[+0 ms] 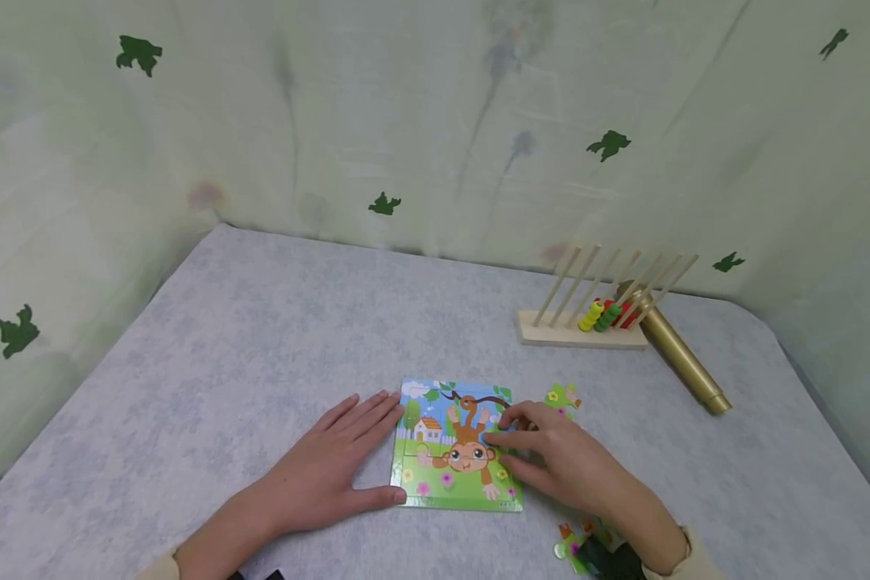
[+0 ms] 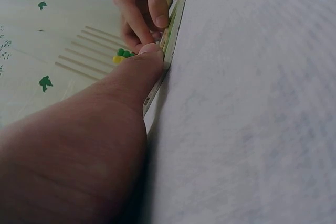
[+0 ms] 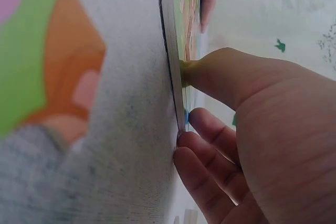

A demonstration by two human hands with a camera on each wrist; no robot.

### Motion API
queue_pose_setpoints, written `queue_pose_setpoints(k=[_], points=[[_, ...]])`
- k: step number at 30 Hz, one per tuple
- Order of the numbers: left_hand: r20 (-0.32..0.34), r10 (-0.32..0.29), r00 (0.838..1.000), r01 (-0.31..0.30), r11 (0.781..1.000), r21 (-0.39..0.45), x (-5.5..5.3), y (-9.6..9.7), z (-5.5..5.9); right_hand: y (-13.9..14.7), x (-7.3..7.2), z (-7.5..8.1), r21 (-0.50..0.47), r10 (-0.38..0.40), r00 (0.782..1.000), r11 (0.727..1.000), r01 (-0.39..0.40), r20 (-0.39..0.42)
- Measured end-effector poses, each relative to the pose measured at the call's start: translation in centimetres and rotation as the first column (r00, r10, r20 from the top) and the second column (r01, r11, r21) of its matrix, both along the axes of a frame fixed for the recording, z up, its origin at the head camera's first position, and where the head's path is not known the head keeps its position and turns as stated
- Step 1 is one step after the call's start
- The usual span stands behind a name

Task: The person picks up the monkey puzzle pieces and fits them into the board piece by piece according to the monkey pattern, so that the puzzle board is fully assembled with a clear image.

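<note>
A square jigsaw puzzle with a hanging monkey, a small house and flowers lies flat on the table. Along its left edge my left hand rests palm down, fingers straight, with fingertips and thumb tip at the border. My right hand is over the puzzle's right side, thumb and forefinger at a puzzle piece there that they partly cover. In the right wrist view, the thumb presses near the board's edge and the other fingertips sit close by. Loose puzzle pieces lie just beyond the right hand.
More loose pieces lie near the right wrist, partly hidden by a black wrist strap. At the back right stands a wooden peg rack with yellow, green and red beads. A gold tube lies beside it. Patterned cloth hangs behind the table.
</note>
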State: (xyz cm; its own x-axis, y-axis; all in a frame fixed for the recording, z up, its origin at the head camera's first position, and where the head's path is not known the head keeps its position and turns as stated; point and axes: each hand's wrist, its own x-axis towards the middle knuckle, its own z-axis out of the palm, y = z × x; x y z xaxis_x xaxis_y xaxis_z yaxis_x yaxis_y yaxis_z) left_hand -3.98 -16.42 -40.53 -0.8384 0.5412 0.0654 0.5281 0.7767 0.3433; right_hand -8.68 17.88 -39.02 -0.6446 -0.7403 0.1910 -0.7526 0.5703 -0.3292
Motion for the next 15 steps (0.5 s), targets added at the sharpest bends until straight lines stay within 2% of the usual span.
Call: queue_pose_setpoints(k=[9,15], points=[[-0.008,0.0,1.0,0.0,1.0,-0.004,0.03,-0.11,-0.12,-0.04,0.09,-0.02,-0.001,-0.009,1.0,1.0,0.01,0.022],[-0.006,0.0,1.0,0.0,1.0,0.002,0.03,-0.08,-0.14,0.33,0.17,0.51,0.019,-0.009,0.997,1.0,0.007,0.075]])
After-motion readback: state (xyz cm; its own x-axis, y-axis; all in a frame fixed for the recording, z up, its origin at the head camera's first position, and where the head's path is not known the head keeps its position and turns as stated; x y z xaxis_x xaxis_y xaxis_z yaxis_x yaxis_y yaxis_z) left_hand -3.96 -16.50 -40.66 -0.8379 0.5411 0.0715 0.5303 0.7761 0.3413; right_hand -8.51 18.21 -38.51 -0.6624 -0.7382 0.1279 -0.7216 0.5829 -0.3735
